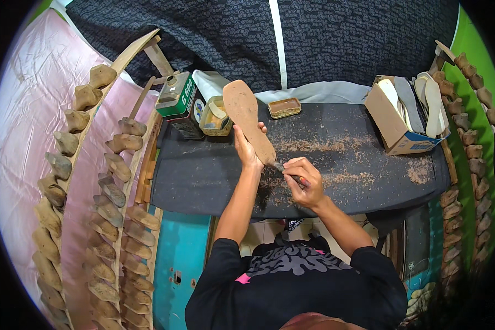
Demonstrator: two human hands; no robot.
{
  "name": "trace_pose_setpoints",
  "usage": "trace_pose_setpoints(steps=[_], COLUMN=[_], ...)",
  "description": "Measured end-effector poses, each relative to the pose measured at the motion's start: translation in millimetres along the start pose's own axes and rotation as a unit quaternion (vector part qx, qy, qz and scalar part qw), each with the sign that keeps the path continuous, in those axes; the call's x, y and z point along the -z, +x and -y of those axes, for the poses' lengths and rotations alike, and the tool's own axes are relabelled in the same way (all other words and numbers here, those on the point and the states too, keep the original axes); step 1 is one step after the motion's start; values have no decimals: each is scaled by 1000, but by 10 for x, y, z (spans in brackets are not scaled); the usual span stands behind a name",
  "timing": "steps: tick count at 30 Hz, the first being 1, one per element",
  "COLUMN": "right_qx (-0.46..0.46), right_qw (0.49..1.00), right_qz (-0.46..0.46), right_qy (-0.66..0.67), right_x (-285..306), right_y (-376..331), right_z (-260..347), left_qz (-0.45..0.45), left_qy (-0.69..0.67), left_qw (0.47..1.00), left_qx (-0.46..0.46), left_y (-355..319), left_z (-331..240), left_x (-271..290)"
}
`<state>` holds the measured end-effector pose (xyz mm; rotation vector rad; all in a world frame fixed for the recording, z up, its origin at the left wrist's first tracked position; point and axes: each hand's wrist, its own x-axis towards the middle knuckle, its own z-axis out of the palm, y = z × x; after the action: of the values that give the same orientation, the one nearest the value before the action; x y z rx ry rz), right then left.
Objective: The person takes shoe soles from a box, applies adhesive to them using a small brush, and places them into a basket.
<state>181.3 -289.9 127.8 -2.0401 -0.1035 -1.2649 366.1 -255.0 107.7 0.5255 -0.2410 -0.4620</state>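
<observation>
My left hand [247, 149] is closed around the middle of a brown insole [241, 104], tilted above the dark table with its wide end pointing away from me. Between the fingers of my right hand [307, 186] is a slim brush [279, 166] with a dark tip and a reddish handle end. The tip of the brush meets the narrow near end of the insole. What lies under my right fingers is partly hidden.
Brown shavings [324, 145] litter the black-covered table [203, 181]. At back left stand a green can [177, 102] and a cut-open container [215, 124]; behind the insole sits a shallow tin [284, 108]. A cardboard box [393, 124] holds insoles. Racks of wooden shoe lasts [102, 220] flank both sides.
</observation>
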Motion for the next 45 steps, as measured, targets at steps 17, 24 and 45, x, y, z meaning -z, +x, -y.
trace_pose_setpoints(steps=[17, 24, 45], right_qx=[-85, -113, 36], right_qw=[993, 987, 997], right_qz=[-50, -8, 52], right_qy=[65, 112, -42], right_x=[314, 230, 990], right_y=[122, -45, 189], right_z=[-226, -235, -395], left_qz=[51, 51, 156], left_qy=[37, 47, -18], left_qw=[997, 997, 957], left_qx=[48, 38, 245], left_y=[-39, 23, -319], left_z=[45, 208, 756], left_x=[-61, -46, -254])
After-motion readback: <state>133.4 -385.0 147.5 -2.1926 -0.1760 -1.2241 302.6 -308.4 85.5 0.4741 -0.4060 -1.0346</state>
